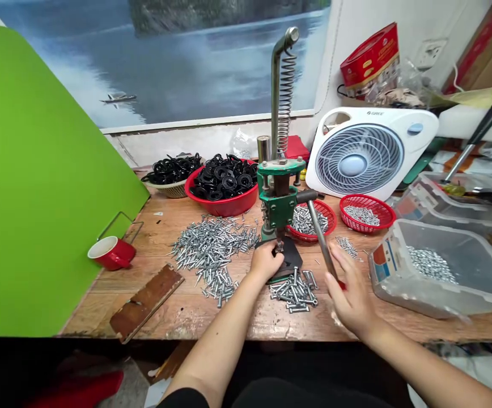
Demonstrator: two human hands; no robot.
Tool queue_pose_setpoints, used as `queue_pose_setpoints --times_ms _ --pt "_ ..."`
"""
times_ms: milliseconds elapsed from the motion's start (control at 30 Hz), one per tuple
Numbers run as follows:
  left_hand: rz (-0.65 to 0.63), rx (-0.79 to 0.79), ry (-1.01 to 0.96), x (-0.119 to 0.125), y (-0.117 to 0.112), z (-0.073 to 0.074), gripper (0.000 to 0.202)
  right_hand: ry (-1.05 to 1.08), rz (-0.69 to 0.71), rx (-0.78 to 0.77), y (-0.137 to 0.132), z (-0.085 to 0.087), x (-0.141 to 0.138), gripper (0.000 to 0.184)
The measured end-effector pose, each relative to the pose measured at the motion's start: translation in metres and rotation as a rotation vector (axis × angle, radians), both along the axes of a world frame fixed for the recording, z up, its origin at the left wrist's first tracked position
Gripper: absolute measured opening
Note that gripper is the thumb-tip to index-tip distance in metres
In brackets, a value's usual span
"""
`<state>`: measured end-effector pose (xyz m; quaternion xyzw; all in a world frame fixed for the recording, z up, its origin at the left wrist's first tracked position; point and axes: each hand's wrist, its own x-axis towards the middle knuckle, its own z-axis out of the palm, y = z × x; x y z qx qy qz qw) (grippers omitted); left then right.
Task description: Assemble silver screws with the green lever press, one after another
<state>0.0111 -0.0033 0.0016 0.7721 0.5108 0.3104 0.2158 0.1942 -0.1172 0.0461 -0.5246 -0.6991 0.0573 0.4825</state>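
Observation:
A green hand press [280, 198] with a tall spring stands in the middle of the table. At its dark base plate [291, 258], my left hand [267, 262] is closed in a pinch under the ram; what its fingertips hold is too hidden to name. My right hand [350, 289] is around the red-tipped end of the press lever [321, 235], loosely, with its fingers fairly straight. To the left of the press spreads a large heap of metal bolts [212, 246]. A smaller pile of bolts [295, 292] lies just in front of the base.
Behind are a red basin [224, 207] of black rings, red baskets [367, 226] of small metal parts and a fan [356, 153]. A clear bin [424, 300] stands right. At left lie a red mug [118, 255] and a wooden board [146, 303], beside a green panel [37, 187].

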Motion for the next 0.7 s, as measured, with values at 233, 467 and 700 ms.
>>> queue_pose_setpoints --times_ms 233,467,700 --pt "0.002 0.024 -0.011 0.000 -0.001 -0.005 0.034 0.121 0.276 -0.011 -0.033 0.100 0.029 0.028" --pt "-0.014 -0.085 -0.213 -0.006 0.006 -0.008 0.031 0.371 0.268 0.078 -0.008 0.157 0.009 0.024" --pt "-0.093 -0.596 -0.617 -0.007 0.002 0.006 0.037 0.535 0.496 0.323 0.080 0.230 -0.009 0.028"
